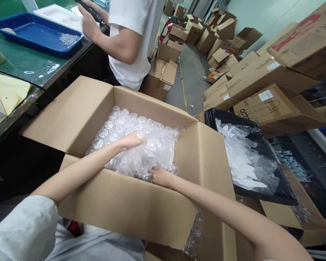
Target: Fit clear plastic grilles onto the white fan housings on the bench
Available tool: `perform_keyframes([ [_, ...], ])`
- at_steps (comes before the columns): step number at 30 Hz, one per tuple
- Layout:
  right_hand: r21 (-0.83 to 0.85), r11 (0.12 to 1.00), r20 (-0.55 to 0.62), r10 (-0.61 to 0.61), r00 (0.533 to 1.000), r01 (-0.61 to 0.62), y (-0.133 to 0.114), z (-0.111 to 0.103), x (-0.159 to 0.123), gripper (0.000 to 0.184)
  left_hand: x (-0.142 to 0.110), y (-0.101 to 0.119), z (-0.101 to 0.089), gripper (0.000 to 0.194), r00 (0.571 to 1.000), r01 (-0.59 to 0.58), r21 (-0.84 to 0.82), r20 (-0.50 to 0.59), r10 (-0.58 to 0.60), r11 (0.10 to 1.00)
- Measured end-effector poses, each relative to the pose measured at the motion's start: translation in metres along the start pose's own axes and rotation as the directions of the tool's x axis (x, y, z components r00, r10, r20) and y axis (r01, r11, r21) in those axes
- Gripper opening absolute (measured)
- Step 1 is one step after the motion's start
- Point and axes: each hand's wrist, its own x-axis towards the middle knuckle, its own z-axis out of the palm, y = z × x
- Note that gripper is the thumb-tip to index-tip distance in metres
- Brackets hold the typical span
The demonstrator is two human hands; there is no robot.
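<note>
A large open cardboard box (157,206) stands in front of me with its flaps folded out. Rows of clear round plastic pieces with ribbed faces (119,120) fill it. Crumpled clear plastic film (160,146) lies over the pieces in the middle and right part of the box. My left hand (132,140) reaches in from the left, its fingers closed on the film's upper left part. Lower down, near the front wall, my right hand (163,177) has its fingers curled on the film's bottom edge. Both sets of fingertips are partly hidden.
A black-lined bin of plastic scraps (247,159) stands to the right. Stacked cartons (268,101) line that side. At the left, a green bench holds a blue tray (40,32) with small pieces. A person in a white shirt (132,40) works there, holding a dark tool.
</note>
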Motion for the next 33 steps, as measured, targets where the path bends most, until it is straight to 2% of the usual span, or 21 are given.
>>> perform_keyframes([
  [2,0.039,0.999,0.083,-0.038,0.996,0.035,0.002,-0.01,-0.005,0.041,0.003,0.0,-0.001,0.021,0.999,0.004,0.008,-0.049,-0.004,1.0],
  [4,0.093,0.995,0.073,-0.045,0.996,0.038,0.004,-0.023,-0.011,0.035,0.005,0.0,-0.001,0.027,0.997,0.007,0.036,-0.081,-0.004,0.999],
  [6,0.164,0.986,-0.026,-0.017,1.0,0.021,0.007,-0.036,-0.019,0.022,0.004,0.0,0.002,0.037,0.995,0.005,0.09,-0.098,0.004,0.996],
  [8,0.252,0.968,-0.184,0.046,0.982,0.002,0.009,-0.048,-0.026,0.016,0.001,-0.001,0.005,0.046,0.996,0.008,0.167,-0.087,0.006,0.986],
  [11,0.406,0.914,-0.392,0.166,0.905,0.008,0.01,-0.06,-0.032,0.03,-0.006,-0.001,0.009,0.05,1.0,-0.006,0.274,0.001,0.006,0.962],
  [13,0.506,0.862,-0.457,0.237,0.857,0.032,0.007,-0.062,-0.033,0.041,-0.009,0.003,0.011,0.053,0.996,-0.052,0.312,0.083,0.027,0.949],
  [15,0.596,0.802,-0.475,0.298,0.828,0.053,0.002,-0.06,-0.031,0.049,-0.012,0.007,0.011,0.067,0.986,-0.111,0.33,0.154,0.063,0.937],
  [17,0.669,0.74,-0.467,0.351,0.812,0.065,-0.004,-0.056,-0.027,0.054,-0.015,0.01,0.012,0.081,0.967,-0.189,0.373,0.231,0.107,0.908],
  [19,0.725,0.685,-0.446,0.389,0.806,0.07,-0.009,-0.051,-0.021,0.056,-0.015,0.01,0.014,0.08,0.939,-0.291,0.412,0.297,0.175,0.863],
  [21,0.762,0.643,-0.421,0.411,0.809,0.07,-0.011,-0.047,-0.015,0.057,-0.014,0.006,0.016,0.062,0.914,-0.375,0.397,0.309,0.262,0.838],
  [24,0.779,0.626,-0.38,0.414,0.827,0.044,-0.008,-0.045,-0.005,0.058,-0.01,-0.003,0.021,0.017,0.908,-0.401,0.324,0.264,0.325,0.857],
  [26,0.759,0.651,-0.346,0.403,0.847,0.0,-0.002,-0.045,-0.001,0.057,-0.007,-0.008,0.024,0.004,0.909,-0.392,0.278,0.262,0.323,0.877],
  [29,0.671,0.734,-0.282,0.383,0.88,-0.105,0.008,-0.047,-0.003,0.049,-0.004,-0.009,0.023,0.008,0.914,-0.368,0.175,0.247,0.321,0.913],
  [33,0.386,0.877,-0.113,0.352,0.929,-0.285,0.02,-0.047,-0.024,0.027,-0.002,-0.004,0.015,0.015,0.95,-0.292,0.063,0.131,0.282,0.954],
])
